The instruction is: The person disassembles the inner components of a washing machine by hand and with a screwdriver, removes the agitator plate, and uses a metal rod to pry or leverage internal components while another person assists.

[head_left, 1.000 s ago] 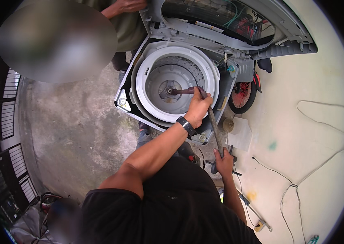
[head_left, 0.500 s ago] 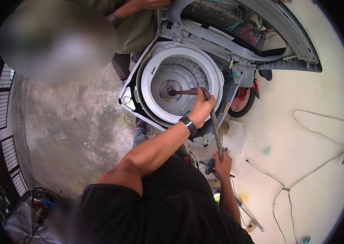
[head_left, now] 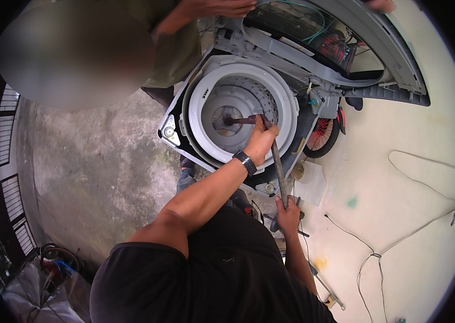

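A washing machine point(head_left: 247, 67) stands with its lid raised, and its round tub shows the bare hub point(head_left: 220, 119) at the bottom. Over the tub I hold an L-shaped wrench point(head_left: 279, 168) with a rust-brown arm and a long grey handle. The dark end of its arm sits at the hub; how it fits there is hidden. My left hand point(head_left: 262, 144), with a black watch at the wrist, wraps round the bend of the wrench. Lower down, my right hand point(head_left: 288, 215) grips the end of the handle.
Another person's hand point(head_left: 222, 7) is by the raised lid point(head_left: 340, 75), and a second hand point(head_left: 381, 5) touches its far edge. A red-spoked wheel point(head_left: 321, 137) stands right of the machine. Cords point(head_left: 376, 254) trail along the pale surface at right. A grey bundle point(head_left: 44, 296) lies lower left.
Both my hands and the wrench handle have shifted a little to the left, with the wrench's end still at the hub. The other person's hand has moved right along the lid.
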Motion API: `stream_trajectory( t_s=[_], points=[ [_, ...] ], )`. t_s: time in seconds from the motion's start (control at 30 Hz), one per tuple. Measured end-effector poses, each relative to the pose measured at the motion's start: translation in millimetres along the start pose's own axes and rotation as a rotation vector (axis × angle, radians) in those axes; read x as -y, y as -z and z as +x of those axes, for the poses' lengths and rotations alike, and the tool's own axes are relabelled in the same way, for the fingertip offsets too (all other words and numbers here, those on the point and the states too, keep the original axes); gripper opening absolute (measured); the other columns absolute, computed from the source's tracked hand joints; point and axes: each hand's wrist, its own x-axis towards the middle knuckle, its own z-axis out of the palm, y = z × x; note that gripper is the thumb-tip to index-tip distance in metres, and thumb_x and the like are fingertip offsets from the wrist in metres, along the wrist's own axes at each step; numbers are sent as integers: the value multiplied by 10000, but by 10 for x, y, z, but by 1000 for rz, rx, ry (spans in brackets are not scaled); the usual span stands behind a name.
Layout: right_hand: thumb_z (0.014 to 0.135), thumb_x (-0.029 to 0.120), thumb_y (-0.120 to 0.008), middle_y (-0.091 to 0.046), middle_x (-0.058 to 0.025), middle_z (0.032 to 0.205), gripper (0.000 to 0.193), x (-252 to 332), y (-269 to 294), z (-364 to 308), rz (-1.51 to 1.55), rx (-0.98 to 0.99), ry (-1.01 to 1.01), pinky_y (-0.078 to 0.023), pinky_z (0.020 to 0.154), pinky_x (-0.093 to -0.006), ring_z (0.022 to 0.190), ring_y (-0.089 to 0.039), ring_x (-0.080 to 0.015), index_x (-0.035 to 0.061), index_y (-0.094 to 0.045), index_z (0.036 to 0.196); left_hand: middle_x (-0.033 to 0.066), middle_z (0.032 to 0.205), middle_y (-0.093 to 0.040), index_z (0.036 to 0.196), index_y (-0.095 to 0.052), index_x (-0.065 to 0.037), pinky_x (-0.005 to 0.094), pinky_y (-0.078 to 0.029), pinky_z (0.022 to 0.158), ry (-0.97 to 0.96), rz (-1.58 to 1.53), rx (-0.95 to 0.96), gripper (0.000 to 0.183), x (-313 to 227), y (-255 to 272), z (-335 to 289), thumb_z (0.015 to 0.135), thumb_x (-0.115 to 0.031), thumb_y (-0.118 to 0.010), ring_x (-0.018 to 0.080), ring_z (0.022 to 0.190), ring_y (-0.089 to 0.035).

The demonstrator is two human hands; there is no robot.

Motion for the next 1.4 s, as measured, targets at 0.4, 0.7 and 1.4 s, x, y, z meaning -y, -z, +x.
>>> stream_trajectory(
  t_s=[0.4,0.7,1.4],
  points=[
    [1033,338,-577,-695,-294,907,465,291,-145,-128,-42,199,115,-518,773,-535,884,-690,-482,-40,-451,1272,161,972,-666,1444,-408,89,428,-547,735,-248,695,-162,697,7,137,235,898,-247,-681,311,792,-666],
    [1037,280,-544,-667,-360,874,458,602,-320,-338,82,252,105,-499,747,-607,853,-656,-550,-48,-365,1302,290,1143,-618,1329,-521,82,516,-537,900,-734,1564,57,644,-272,339,349,861,-346,-635,457,1044,-625],
    [883,451,-743,-709,-132,865,426,-241,83,-964,-70,-123,-77,-499,642,-488,795,-690,-394,73,-600,1017,313,1166,-593,1225,-567,66,520,-474,961,-766,1486,-57,563,-311,847,350,945,-418,-633,483,1073,-592]
  ],
)
